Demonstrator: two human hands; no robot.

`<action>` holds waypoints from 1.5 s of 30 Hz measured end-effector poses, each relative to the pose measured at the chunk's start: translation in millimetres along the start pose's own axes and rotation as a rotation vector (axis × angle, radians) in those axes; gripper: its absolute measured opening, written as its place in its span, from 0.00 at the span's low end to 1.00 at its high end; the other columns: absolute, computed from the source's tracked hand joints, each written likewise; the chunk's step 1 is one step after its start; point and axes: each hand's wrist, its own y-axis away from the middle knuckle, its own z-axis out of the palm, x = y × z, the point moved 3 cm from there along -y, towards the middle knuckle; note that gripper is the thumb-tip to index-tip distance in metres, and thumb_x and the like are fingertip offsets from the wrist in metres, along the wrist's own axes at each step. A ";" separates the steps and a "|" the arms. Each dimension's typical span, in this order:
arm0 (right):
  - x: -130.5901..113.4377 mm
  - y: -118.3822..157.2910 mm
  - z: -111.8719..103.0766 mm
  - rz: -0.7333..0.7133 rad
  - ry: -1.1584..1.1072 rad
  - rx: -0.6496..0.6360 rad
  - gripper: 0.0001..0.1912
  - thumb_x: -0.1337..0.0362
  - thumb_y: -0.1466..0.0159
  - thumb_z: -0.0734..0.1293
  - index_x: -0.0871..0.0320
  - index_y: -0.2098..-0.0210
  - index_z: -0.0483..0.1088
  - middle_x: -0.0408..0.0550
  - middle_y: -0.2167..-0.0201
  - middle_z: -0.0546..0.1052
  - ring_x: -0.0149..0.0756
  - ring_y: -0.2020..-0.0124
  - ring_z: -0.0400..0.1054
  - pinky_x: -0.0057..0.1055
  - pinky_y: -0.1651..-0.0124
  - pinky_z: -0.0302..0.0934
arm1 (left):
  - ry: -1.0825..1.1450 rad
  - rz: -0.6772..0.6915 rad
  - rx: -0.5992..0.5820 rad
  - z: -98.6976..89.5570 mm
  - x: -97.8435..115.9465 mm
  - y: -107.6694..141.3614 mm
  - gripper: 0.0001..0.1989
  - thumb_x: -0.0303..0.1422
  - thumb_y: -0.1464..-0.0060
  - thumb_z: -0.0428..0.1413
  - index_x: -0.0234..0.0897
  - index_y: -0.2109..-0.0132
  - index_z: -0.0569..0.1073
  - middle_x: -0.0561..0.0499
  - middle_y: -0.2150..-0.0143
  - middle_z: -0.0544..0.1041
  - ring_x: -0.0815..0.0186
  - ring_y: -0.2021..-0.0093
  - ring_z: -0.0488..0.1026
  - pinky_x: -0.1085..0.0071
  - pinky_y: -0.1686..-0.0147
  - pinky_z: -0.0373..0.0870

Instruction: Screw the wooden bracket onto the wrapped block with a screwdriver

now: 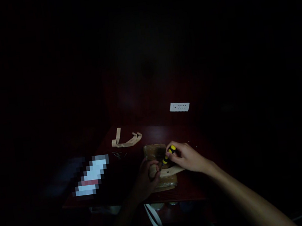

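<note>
In the dim light my right hand [184,156] is closed around a yellow and black screwdriver [169,154], its tip pointing down and left at a pale wooden piece [170,171]. My left hand [149,175] grips the rounded left end of that piece, close to the screwdriver tip. A round hole shows in the wood, right of the tip. Under the piece lies a brown block wrapped in clear film [153,151]. Whether a screw sits at the tip is too small to tell.
On the dark red table [158,131], a curved wooden part [128,144] lies at the back left, with several thin screws [119,155] near it. A bright pixelated area is at the left. A white socket panel [179,107] is behind; a white strap [153,219] hangs in front.
</note>
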 end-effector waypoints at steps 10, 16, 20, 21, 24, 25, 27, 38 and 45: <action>-1.2 0.1 2.8 -0.025 0.010 -0.043 0.11 0.57 0.35 0.60 0.58 0.62 0.65 0.38 0.78 0.66 0.26 0.78 0.57 0.24 0.74 0.53 | 0.034 -0.047 -0.039 0.7 -2.4 0.7 0.17 0.30 0.46 0.53 0.41 0.48 0.66 0.46 0.49 0.70 0.56 0.37 0.56 0.52 0.39 0.55; -3.3 -2.4 0.3 -0.042 0.019 -0.082 0.07 0.61 0.36 0.60 0.58 0.62 0.65 0.38 0.78 0.66 0.26 0.78 0.57 0.23 0.74 0.53 | 0.028 -0.041 -0.027 2.0 -3.3 0.5 0.17 0.30 0.46 0.53 0.40 0.48 0.65 0.46 0.48 0.70 0.57 0.38 0.58 0.52 0.39 0.56; -6.3 -4.3 -2.8 -0.055 0.035 -0.128 0.06 0.65 0.38 0.61 0.58 0.61 0.66 0.40 0.75 0.69 0.27 0.76 0.59 0.24 0.72 0.55 | 0.023 -0.047 -0.028 1.6 -2.9 1.3 0.17 0.31 0.46 0.53 0.41 0.48 0.66 0.46 0.46 0.69 0.56 0.36 0.56 0.52 0.39 0.56; -6.9 -4.7 -3.5 -0.060 0.041 -0.141 0.06 0.65 0.39 0.61 0.58 0.61 0.67 0.40 0.74 0.70 0.27 0.76 0.60 0.25 0.71 0.55 | 0.020 -0.044 -0.022 0.9 -2.2 1.3 0.17 0.31 0.46 0.53 0.41 0.48 0.66 0.46 0.47 0.69 0.56 0.36 0.56 0.52 0.39 0.56; -7.2 -5.5 -4.3 -0.064 0.048 -0.165 0.07 0.67 0.39 0.61 0.58 0.61 0.67 0.41 0.73 0.71 0.28 0.75 0.61 0.25 0.71 0.55 | 0.011 -0.031 -0.015 -1.0 0.3 0.7 0.17 0.31 0.47 0.53 0.41 0.49 0.66 0.47 0.50 0.72 0.57 0.37 0.57 0.52 0.39 0.56; -6.9 -5.7 -4.2 -0.063 0.048 -0.170 0.07 0.67 0.39 0.61 0.57 0.60 0.67 0.41 0.73 0.71 0.28 0.75 0.61 0.25 0.71 0.55 | 0.008 -0.022 -0.020 -1.3 1.0 0.4 0.17 0.31 0.46 0.53 0.41 0.49 0.66 0.47 0.51 0.73 0.57 0.38 0.58 0.52 0.39 0.56; -6.7 -6.3 -3.9 -0.063 0.050 -0.178 0.07 0.67 0.39 0.61 0.57 0.60 0.66 0.40 0.73 0.70 0.28 0.75 0.61 0.24 0.71 0.55 | 0.006 -0.008 -0.025 -1.2 1.0 0.1 0.17 0.30 0.46 0.53 0.40 0.49 0.66 0.47 0.52 0.73 0.57 0.38 0.59 0.52 0.39 0.55; -21.0 -12.9 -3.3 -0.082 0.132 -0.208 0.10 0.59 0.35 0.60 0.59 0.65 0.66 0.44 0.72 0.72 0.28 0.74 0.62 0.26 0.70 0.55 | 0.025 -0.046 -0.028 -1.1 -1.6 0.8 0.17 0.33 0.46 0.54 0.40 0.49 0.67 0.44 0.45 0.68 0.56 0.38 0.59 0.54 0.40 0.59; -30.3 -13.8 -4.0 -0.090 0.160 -0.182 0.10 0.59 0.35 0.61 0.60 0.64 0.67 0.43 0.74 0.71 0.26 0.77 0.61 0.24 0.73 0.52 | 0.039 -0.086 -0.073 -4.9 -1.2 1.1 0.20 0.39 0.44 0.53 0.42 0.45 0.66 0.43 0.38 0.61 0.54 0.36 0.56 0.52 0.40 0.58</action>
